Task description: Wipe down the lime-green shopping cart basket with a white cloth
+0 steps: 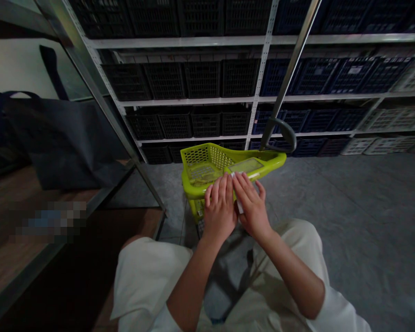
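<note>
- The left hand (218, 210) and right hand (254, 210) are meeting side by side, palms down, both closing on a small white strip (240, 207), which is showing in the gap between them; its exact kind is staying unclear.
- The fingers are lying nearly straight over the strip, probably for keeping it flat and steady; the thumbs' hold is mostly hiding underneath.
- At twelve o'clock from the hands, a lime-green plastic shopping basket (199, 190) is standing just beyond them, perhaps for being within easy reach; whether the fingertips are touching its rim, I cannot tell.
- At one o'clock, a grey loop handle (287, 134) is rising, likely for gripping.
- Between nine and ten o'clock, a dark tote bag (69, 143) is resting on a wooden shelf (7, 258).
- Farther off at twelve, black ventilated crates (203, 79) are sitting in rows, seemingly sorted by colour.
</note>
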`<state>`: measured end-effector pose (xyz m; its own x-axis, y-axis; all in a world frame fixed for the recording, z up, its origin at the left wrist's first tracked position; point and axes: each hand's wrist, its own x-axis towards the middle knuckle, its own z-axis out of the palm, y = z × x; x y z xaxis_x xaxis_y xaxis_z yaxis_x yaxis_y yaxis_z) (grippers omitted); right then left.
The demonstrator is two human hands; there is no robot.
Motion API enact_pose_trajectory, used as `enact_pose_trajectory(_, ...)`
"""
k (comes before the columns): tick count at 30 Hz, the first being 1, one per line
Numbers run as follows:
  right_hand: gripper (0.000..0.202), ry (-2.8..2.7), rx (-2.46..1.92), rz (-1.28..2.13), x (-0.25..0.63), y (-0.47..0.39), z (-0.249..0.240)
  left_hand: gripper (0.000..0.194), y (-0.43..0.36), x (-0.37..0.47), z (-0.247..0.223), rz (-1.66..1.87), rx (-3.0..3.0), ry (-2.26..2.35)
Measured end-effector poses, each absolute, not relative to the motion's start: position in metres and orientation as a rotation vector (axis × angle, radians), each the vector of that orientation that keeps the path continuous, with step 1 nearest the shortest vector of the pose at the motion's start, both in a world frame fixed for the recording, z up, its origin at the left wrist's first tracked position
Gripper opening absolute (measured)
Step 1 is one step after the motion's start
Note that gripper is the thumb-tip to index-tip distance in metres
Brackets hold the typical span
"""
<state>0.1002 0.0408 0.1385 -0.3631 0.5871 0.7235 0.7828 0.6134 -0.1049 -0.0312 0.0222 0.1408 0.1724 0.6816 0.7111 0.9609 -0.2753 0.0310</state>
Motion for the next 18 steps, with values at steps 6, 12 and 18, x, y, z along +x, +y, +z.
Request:
enact_pose_trajectory(6, 0.09, -1.726, -1.374, -0.38, 0.158, 0.092, 0.123, 0.065, 0.02, -0.03, 0.143, -0.854, -2.046, -1.552)
enact_pose_trajectory(12, 0.092, -1.686, -1.404, -0.342, 0.145, 0.083, 0.13, 0.065, 0.022, -0.027, 0.143, -0.869, -2.028, -1.556)
enact_pose_trajectory(18, 0.092, -2.164, -0.984, -0.347, 0.115, 0.046, 0.139, 0.063, 0.022, -0.03, 0.141, -0.882, -2.041, -1.544)
